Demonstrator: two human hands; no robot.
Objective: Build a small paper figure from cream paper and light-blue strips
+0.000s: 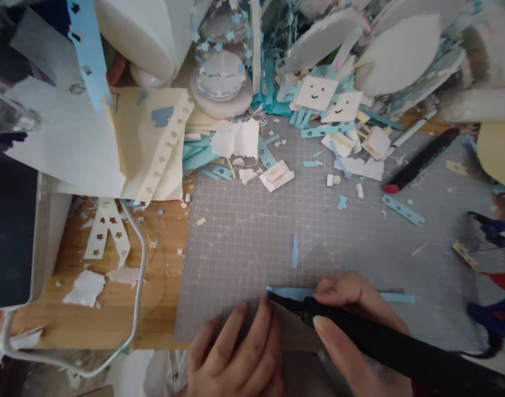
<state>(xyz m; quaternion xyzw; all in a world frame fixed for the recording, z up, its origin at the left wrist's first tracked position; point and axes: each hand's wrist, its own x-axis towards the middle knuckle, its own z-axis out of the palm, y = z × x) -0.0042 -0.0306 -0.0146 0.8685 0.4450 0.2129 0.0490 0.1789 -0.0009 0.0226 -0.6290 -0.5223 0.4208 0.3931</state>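
Observation:
In the head view, my right hand [355,317] is wrapped round a thick black pen-shaped tool [376,336]; its exact kind is unclear. The tool's dark pointed tip rests at or just above the left end of a light-blue paper strip [291,292] on a grey cutting mat [236,248]. My left hand [240,347] lies at the mat's near edge, fingers stretched out, one fingertip beside that same strip end. Part of the strip is hidden behind my right hand, where a blue length [399,298] shows on the far side. A shorter blue strip [295,251] lies a little farther off.
Paper scraps, punched strips and square smiley cards [316,92] crowd the back. A black pen [422,160] lies at the right, near blue-and-red scissors-like handles [494,309]. Left are cream paper sheets [153,143], a white bent tube [143,264] and a dark screen [10,231].

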